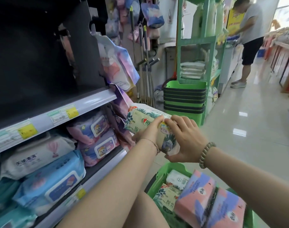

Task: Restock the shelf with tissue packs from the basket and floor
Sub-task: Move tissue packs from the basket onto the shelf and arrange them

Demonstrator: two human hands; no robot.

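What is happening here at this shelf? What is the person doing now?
A person holds a leaf-patterned tissue pack in the air with both hands, the left hand and the right hand, just off the end of the shelf. The shelf level beside it already holds wet wipe packs. Below the hands, a green basket contains more packs, among them pink tissue packs. The pack is not yet on the shelf.

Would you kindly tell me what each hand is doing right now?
Left hand: grips the leaf-print tissue pack from its left side.
Right hand: grips the same tissue pack, fingers over the top, thumb beneath.
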